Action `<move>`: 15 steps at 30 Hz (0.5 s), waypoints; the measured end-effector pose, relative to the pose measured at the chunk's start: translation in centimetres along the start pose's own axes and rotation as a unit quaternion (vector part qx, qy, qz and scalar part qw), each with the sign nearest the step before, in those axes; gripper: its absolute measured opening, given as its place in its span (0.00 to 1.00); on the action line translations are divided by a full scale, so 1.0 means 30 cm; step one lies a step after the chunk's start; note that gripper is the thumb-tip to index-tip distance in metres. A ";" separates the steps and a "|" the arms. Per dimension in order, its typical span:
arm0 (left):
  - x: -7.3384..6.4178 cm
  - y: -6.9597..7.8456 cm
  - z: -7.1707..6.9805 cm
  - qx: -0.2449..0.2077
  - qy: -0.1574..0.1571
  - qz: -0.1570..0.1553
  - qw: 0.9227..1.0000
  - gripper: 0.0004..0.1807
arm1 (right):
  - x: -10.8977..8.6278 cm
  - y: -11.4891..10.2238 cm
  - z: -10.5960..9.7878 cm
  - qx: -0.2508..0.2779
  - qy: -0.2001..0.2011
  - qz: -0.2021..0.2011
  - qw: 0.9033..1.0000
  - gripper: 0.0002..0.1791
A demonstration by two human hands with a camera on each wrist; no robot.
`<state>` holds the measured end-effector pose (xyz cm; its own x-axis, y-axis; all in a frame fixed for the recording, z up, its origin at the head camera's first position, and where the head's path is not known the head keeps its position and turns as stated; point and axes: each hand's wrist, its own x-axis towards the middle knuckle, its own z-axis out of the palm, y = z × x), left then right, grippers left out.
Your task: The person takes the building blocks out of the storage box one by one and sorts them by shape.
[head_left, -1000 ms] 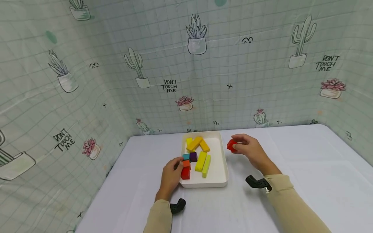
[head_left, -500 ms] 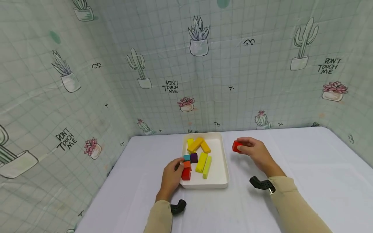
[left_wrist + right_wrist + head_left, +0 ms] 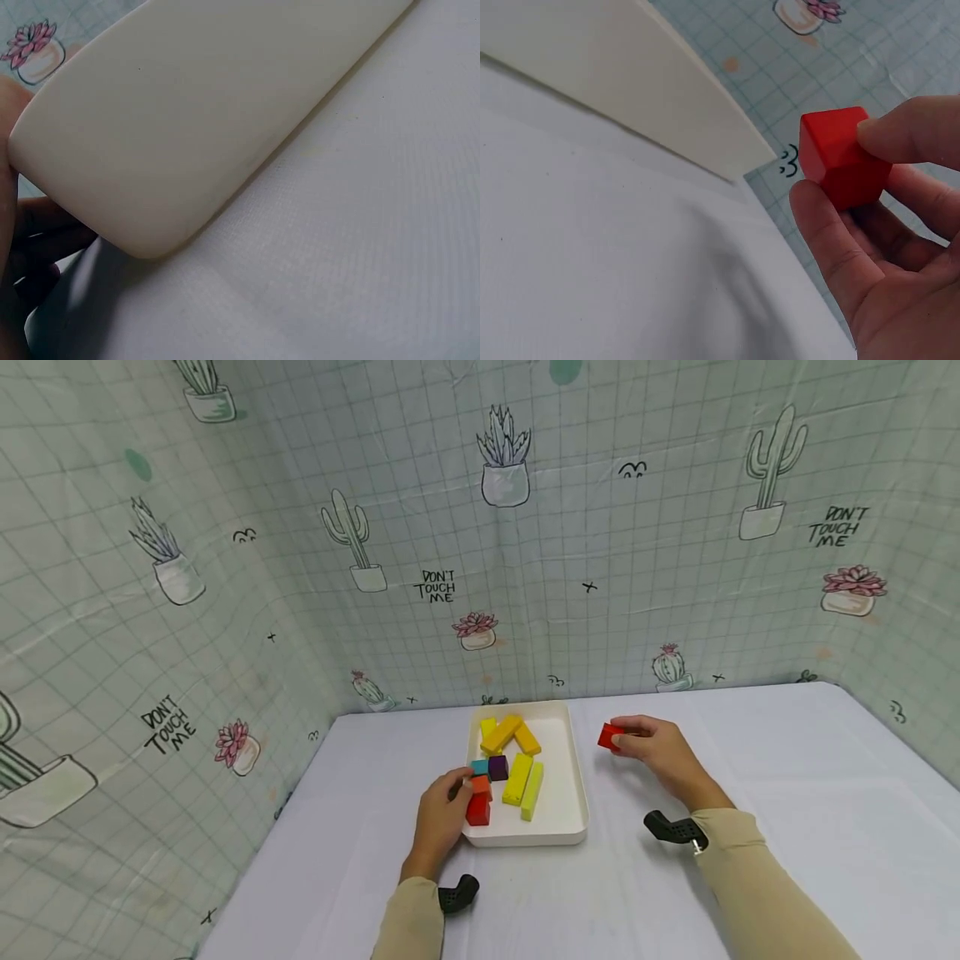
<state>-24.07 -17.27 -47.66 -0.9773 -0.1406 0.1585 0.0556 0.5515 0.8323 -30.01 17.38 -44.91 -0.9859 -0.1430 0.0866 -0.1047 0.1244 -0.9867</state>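
Observation:
My right hand (image 3: 667,756) pinches a red block (image 3: 840,154) between thumb and fingers, raised above the table to the right of the white tray (image 3: 580,793). At the tray's left side, my left hand (image 3: 442,814) grips the rim; in the left wrist view its fingers (image 3: 56,240) show by the tray wall. Close to those fingertips lie an orange block (image 3: 481,787), a second red block (image 3: 477,811) and a teal block (image 3: 479,767). A dark purple block (image 3: 498,767) sits beside the teal one.
Two long yellow blocks (image 3: 517,778) lie side by side mid-tray. Several yellow-orange blocks (image 3: 501,734) are piled at its far left. A white cloth covers the table (image 3: 360,793), and a printed cactus curtain (image 3: 570,543) hangs behind it.
My right hand has moved a little to the right, away from the tray, with the red block, which has turned slightly. The left hand stays on the rim.

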 end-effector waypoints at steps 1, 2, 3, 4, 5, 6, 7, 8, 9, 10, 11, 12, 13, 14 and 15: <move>0.000 -0.002 -0.001 -0.001 -0.001 -0.001 1.000 0.17 | 0.001 0.001 0.000 -0.011 -0.003 0.001 1.000 0.25; -0.001 -0.003 -0.001 -0.001 -0.002 0.000 1.000 0.17 | 0.001 0.002 0.000 -0.027 -0.007 0.001 1.000 0.25; -0.001 -0.004 -0.002 -0.001 -0.004 -0.001 1.000 0.17 | 0.002 0.003 0.001 -0.041 -0.009 0.001 0.999 0.25; 0.000 -0.005 -0.003 0.001 -0.005 0.000 1.000 0.17 | 0.003 0.005 0.001 -0.060 -0.010 -0.001 0.998 0.25; 0.000 -0.005 -0.005 0.002 -0.005 0.001 1.000 0.16 | 0.005 0.006 0.001 -0.077 -0.011 -0.002 0.997 0.24; 0.002 -0.005 -0.005 0.003 -0.005 0.001 1.000 0.16 | 0.008 0.008 0.002 -0.089 -0.012 -0.007 0.996 0.24; 0.003 -0.005 -0.006 0.003 -0.004 0.003 1.000 0.17 | 0.012 0.010 0.003 -0.100 -0.014 -0.013 0.995 0.24; 0.004 -0.004 -0.006 0.004 -0.002 0.002 1.000 0.17 | 0.016 0.012 0.004 -0.107 -0.014 -0.016 0.994 0.24; 0.005 -0.003 -0.006 0.004 -0.001 0.001 1.000 0.17 | 0.021 0.014 0.005 -0.110 -0.014 -0.019 0.994 0.23; 0.006 -0.003 -0.006 0.005 0.000 0.003 1.000 0.17 | 0.025 0.016 0.006 -0.115 -0.014 -0.021 0.993 0.23; 0.007 -0.002 -0.005 0.005 0.001 -0.001 1.000 0.17 | 0.029 0.019 0.006 -0.118 -0.015 -0.023 0.993 0.23; 0.008 -0.002 -0.005 0.006 0.001 -0.005 1.000 0.17 | 0.032 0.020 0.007 -0.121 -0.015 -0.025 0.992 0.23; 0.008 -0.002 -0.004 0.007 0.001 -0.008 1.000 0.17 | 0.035 0.021 0.008 -0.124 -0.017 -0.025 0.992 0.23; 0.007 -0.002 -0.004 0.008 0.001 -0.009 1.000 0.17 | 0.038 0.022 0.008 -0.126 -0.016 -0.024 0.992 0.22; 0.007 -0.003 -0.004 0.010 0.002 -0.007 1.000 0.17 | 0.040 0.022 0.010 -0.130 -0.017 -0.025 0.991 0.22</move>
<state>-24.26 -17.45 -47.63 -0.9773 -0.1512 0.1484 0.0375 0.5659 0.8236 -31.22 17.01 -45.50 -0.9741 -0.1880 0.1257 -0.1880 0.3638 -0.9123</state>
